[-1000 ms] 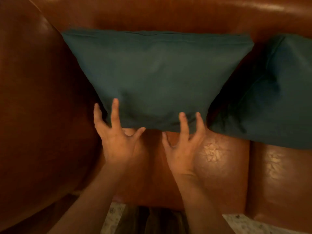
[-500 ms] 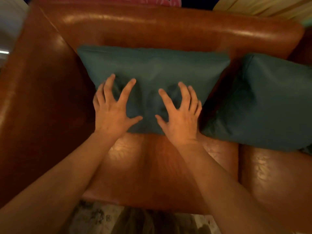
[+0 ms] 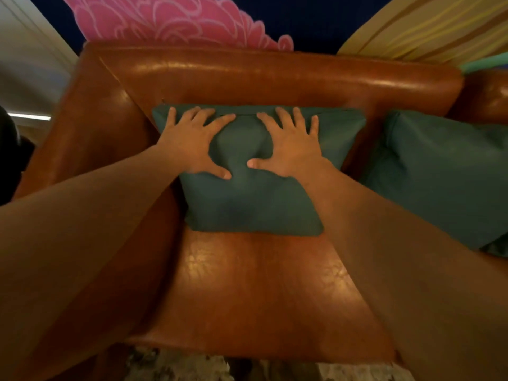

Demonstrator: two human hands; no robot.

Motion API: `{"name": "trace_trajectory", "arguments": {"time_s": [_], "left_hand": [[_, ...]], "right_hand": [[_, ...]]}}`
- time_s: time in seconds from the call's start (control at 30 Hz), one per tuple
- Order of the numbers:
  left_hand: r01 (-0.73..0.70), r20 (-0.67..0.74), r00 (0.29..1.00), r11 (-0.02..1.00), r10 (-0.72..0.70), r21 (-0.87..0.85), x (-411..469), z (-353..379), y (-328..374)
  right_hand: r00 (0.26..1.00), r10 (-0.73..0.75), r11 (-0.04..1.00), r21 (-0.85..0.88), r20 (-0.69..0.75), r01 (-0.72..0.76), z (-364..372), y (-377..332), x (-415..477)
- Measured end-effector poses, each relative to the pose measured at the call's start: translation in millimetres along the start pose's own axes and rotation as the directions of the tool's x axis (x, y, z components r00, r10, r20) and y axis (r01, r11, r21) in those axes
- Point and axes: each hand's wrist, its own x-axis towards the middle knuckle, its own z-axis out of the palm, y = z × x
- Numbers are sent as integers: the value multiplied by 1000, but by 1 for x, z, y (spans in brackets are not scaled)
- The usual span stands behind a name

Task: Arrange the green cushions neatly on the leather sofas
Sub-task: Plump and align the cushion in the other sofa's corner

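both palms down, here we go: the left hand [image 3: 192, 144] and the right hand [image 3: 288, 144] lie side by side on the upper half of the green cushion [image 3: 247, 207], fingers [image 3: 204, 114] spread and straight, nothing curled round the fabric, so this is a flat press and not a grip. the fingertips reach right up to the cushion's top edge, where a thin seam line runs across. the thumbs point in at each other, and a soft ridge of fabric bulges up between them. the cushion itself leans back against the backrest [image 3: 275, 75] of the leather sofa [image 3: 316, 306], its lower edge resting on the shiny brown seat [image 3: 261, 284], tucked into the corner just beside the armrest [image 3: 90, 138] on the person's left. over to the right a second green cushion [image 3: 439, 174] leans on the same backrest, with a strip of bare leather showing between the two near the top (lower down the right forearm covers the gap, so i cannot tell whether they meet there). behind the sofa a big pink flower [image 3: 170, 20] is painted on a dark blue wall, with yellow striped cloth [image 3: 426, 26] off to the right, and a speckled floor [image 3: 170, 364] shows at the sofa's front edge.
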Motion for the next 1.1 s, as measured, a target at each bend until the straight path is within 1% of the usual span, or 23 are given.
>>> {"name": "trace_trajectory", "arguments": {"time_s": [0.07,0.13,0.17,0.2,0.27,0.3,0.37,0.43,0.47,0.5,0.53,0.57,0.6,0.63,0.67,0.7,0.73,0.77,0.8,0.83,0.87,0.93,1.1], "left_hand": [[-3,49,999,1000,4,-20,6,2,-3],[5,18,1000,998,-4,-62,6,1,-9],[29,-25,999,995,-31,-92,5,1,-15],[70,-67,995,990,-79,-125,2,3,-22],[153,-100,980,969,-174,-192,-5,8,-37],[164,-96,978,965,-187,-206,-7,10,-43],[152,-91,980,965,-175,-215,-7,13,-47],[172,-173,961,954,-218,-246,-8,17,-42],[203,-252,925,930,-285,-305,-10,19,-37],[236,-314,869,877,-383,-418,-12,21,-34],[253,-320,810,785,-492,-565,-15,23,-33],[258,-262,765,653,-588,-712,-15,23,-30],[270,-149,729,481,-668,-834,-15,24,-33],[278,-16,703,296,-711,-914,-11,24,-34],[293,123,680,114,-722,-949,-9,24,-35],[306,251,665,-50,-703,-951,-8,24,-35],[314,353,665,-182,-658,-932,-8,23,-34],[322,418,669,-268,-614,-908,-8,24,-32],[323,449,676,-312,-585,-893,-9,24,-28],[318,455,685,-328,-570,-890,-10,24,-25],[304,445,693,-329,-567,-894,-11,24,-22],[273,412,714,-318,-566,-908,-13,21,-17],[206,344,718,-287,-605,-936,-17,13,-17]], "right_hand": [[996,-12,1000,1,84,12,5,6,5],[997,-15,1000,11,79,14,3,14,7],[999,20,1000,6,37,-20,0,19,6],[996,89,996,5,-24,-89,-3,27,3],[965,240,971,19,-108,-240,-2,49,-6],[954,280,960,25,-104,-279,0,58,-11],[954,297,955,37,-44,-295,2,67,-14],[954,301,952,65,-4,-300,-1,67,-11],[949,315,946,88,-9,-313,-3,65,-9],[940,338,936,122,-41,-331,-5,64,-8],[920,377,919,172,-110,-356,-5,63,-8],[876,439,888,246,-201,-389,-6,65,-10],[812,516,840,343,-272,-419,-5,64,-12],[744,599,772,461,-298,-437,-4,67,-14],[701,668,676,599,-250,-430,-3,70,-16],[687,713,540,736,-142,-408,-2,71,-15],[682,731,372,843,-9,-388,-1,72,-16],[676,729,212,905,105,-369,0,72,-17],[669,722,96,932,176,-350,2,73,-18],[660,720,24,943,213,-331,4,73,-19],[656,720,-14,949,227,-314,5,73,-20],[660,716,-38,956,229,-290,4,72,-20],[715,680,-10,977,164,-214,-7,69,-23]]}}
